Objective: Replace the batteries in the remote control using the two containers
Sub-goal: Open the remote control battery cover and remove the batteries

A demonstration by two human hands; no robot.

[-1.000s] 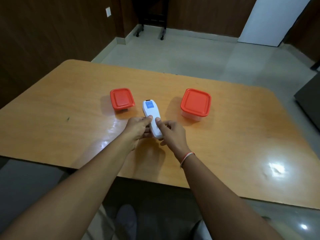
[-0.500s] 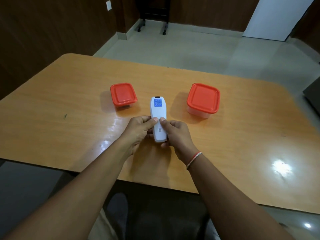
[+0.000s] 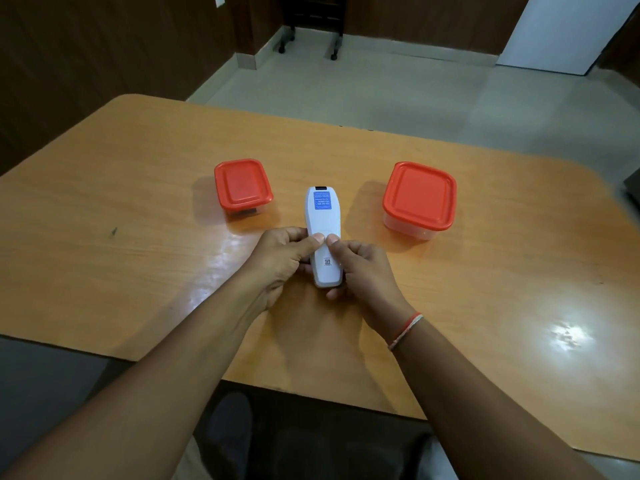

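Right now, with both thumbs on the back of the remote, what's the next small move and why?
Probably slide the back cover off with both thumbs: the remote lies face down, held by left hand and right hand, cover apparently closed, both containers lidded.

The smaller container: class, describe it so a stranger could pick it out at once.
On the orange wooden table, look left of the white remote control held in both hands. The small red-lidded clear plastic container sits there; its twin on the right is noticeably larger.
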